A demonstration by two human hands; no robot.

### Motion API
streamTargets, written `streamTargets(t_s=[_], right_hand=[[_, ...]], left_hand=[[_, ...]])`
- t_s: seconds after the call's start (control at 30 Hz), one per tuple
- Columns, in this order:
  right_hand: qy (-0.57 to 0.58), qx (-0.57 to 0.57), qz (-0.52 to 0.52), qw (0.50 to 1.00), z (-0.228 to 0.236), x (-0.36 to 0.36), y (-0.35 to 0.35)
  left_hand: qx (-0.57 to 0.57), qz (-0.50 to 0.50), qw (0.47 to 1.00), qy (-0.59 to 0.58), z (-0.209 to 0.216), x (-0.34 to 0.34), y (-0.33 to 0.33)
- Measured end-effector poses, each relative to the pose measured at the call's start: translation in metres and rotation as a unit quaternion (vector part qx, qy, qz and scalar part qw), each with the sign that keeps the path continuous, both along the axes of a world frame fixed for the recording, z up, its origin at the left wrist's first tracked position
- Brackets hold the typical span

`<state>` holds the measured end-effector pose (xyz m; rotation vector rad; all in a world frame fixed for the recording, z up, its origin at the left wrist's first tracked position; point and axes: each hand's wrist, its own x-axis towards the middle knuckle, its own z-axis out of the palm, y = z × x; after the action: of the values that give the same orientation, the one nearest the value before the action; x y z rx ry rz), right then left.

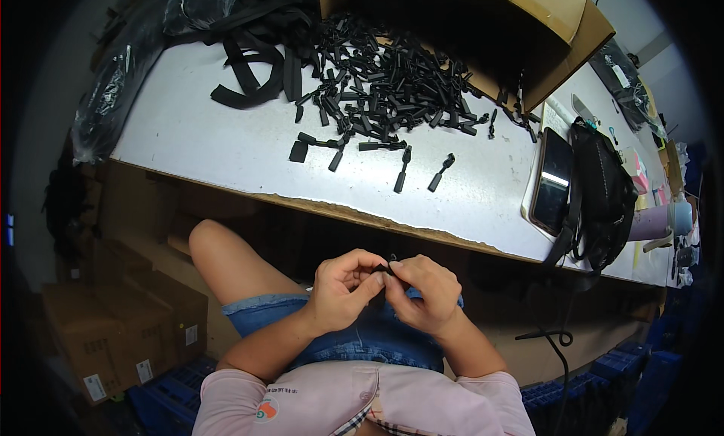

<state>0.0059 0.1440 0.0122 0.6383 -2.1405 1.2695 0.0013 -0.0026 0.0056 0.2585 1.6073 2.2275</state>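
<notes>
Just in front of the table edge, over my lap, my two hands meet fingertip to fingertip. My left hand (343, 289) pinches a small black piece (381, 269) between thumb and forefinger. From the other side, my right hand (426, 291) grips the same piece, with a thin dark loop showing above its fingers. Most of the piece is hidden by the fingertips. On the white table (226, 153) lies a heap of small black pieces (400, 82), each with a flat tab and a narrower end. Several lie singly near the front, including one loose piece (441, 172).
A tipped cardboard box (554, 52) opens toward the heap. Black strap (249, 89) lies curled at the back left. At right are a phone (551, 181), a black bag (603, 187) and a purple cup (650, 223). Cartons (113, 330) stand on the lower left.
</notes>
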Motion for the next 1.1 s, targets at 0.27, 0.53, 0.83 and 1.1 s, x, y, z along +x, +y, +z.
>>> streamTargets(t_s=[0.27,0.53,0.83,1.1], right_hand=[[-0.118,-0.045,0.045,0.991,0.008,0.001,0.006],[-0.153,-0.038,0.107,0.982,0.044,-0.005,0.004],[-0.323,0.195,0.149,0.914,0.003,-0.014,-0.001],[-0.187,0.233,0.075,0.951,0.056,-0.076,-0.045]], left_hand=[[-0.115,0.007,0.977,0.180,-0.004,-0.003,-0.002],[-0.087,0.073,0.936,0.333,0.026,-0.013,-0.010],[-0.183,0.155,0.941,0.239,0.022,-0.034,-0.028],[-0.452,0.322,0.734,0.391,0.034,-0.148,-0.089]])
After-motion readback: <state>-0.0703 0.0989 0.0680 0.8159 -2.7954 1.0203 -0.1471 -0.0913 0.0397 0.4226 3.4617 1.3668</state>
